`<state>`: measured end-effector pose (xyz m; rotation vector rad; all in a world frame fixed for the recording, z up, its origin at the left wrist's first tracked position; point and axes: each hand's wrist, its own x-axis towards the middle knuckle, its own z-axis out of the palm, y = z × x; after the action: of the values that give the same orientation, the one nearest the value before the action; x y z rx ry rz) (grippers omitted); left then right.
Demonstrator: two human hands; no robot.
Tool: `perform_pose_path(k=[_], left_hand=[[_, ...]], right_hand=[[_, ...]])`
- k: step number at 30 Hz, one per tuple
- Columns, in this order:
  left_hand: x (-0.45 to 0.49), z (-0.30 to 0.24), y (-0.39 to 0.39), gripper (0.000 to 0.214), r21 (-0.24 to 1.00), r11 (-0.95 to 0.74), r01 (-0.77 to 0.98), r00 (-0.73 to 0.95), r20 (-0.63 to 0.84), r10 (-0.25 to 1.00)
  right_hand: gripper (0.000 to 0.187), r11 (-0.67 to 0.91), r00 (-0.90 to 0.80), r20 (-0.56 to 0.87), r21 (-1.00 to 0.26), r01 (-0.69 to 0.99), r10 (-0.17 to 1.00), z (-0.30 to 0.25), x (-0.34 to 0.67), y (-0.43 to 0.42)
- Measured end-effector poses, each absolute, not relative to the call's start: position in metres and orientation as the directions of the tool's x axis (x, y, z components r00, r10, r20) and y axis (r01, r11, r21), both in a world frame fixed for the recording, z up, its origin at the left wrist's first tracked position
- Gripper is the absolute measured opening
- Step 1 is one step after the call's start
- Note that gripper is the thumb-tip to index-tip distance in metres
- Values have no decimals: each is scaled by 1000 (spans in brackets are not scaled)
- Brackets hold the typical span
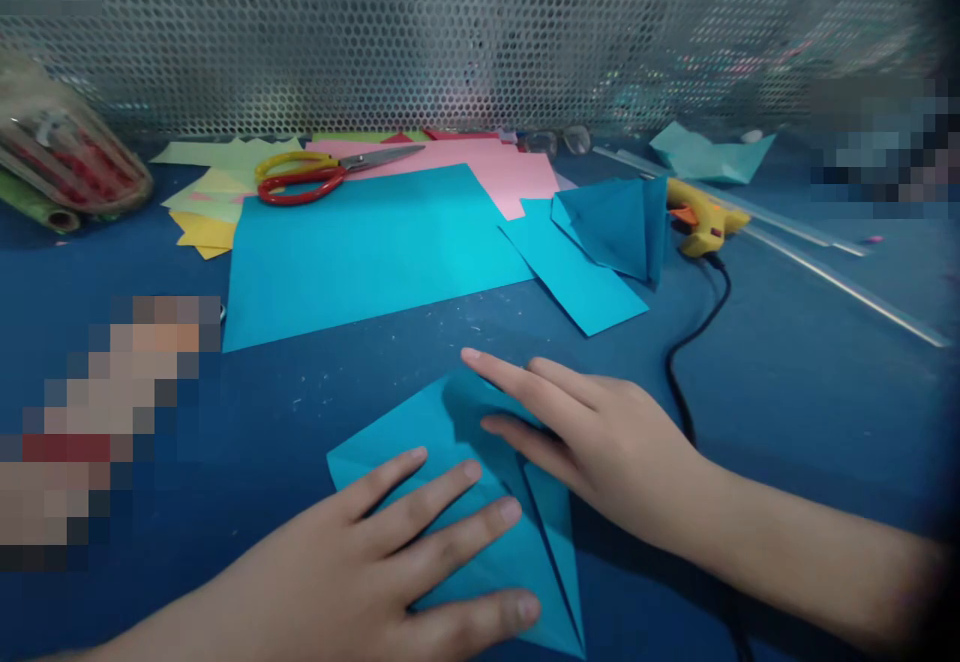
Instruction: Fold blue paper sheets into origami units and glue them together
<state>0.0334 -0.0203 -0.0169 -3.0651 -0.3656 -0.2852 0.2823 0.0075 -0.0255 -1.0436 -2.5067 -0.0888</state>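
Note:
A folded sheet of blue paper lies on the table in front of me, with creases and a flap along its right side. My left hand rests flat on its lower part, fingers spread. At the paper's upper right edge is my right hand, its index finger stretched past the top corner and its thumb low against the flap. Thumb and index finger are apart. The paper under the right palm is hidden.
Behind lie a larger blue sheet, red-and-yellow scissors, pink paper and a folded blue piece. A yellow glue gun trails a black cord on the right, near clear sticks. A pixelated patch covers the left.

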Motion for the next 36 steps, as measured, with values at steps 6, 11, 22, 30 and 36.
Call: perform_pose_path(k=[6,11,22,30,36], left_hand=[[37,-12,-19,37,-18,-970,241,962,138,237],[32,-14,-22,39,-50,-969,244,963,128,236],[27,-38,-60,83,-62,-795,604,790,180,586],[32,-14,-46,113,101,-777,621,783,-126,609],[41,1,-40,121,102,-761,641,758,-240,606]], right_hand=[[29,667,-600,403,-33,745,691,-28,291,14],[28,779,-732,468,134,613,496,-20,287,10],[43,942,-832,466,-9,337,302,-14,286,12],[34,956,-822,488,-147,253,293,-22,291,16],[27,941,-843,458,-302,153,284,-24,298,26]])
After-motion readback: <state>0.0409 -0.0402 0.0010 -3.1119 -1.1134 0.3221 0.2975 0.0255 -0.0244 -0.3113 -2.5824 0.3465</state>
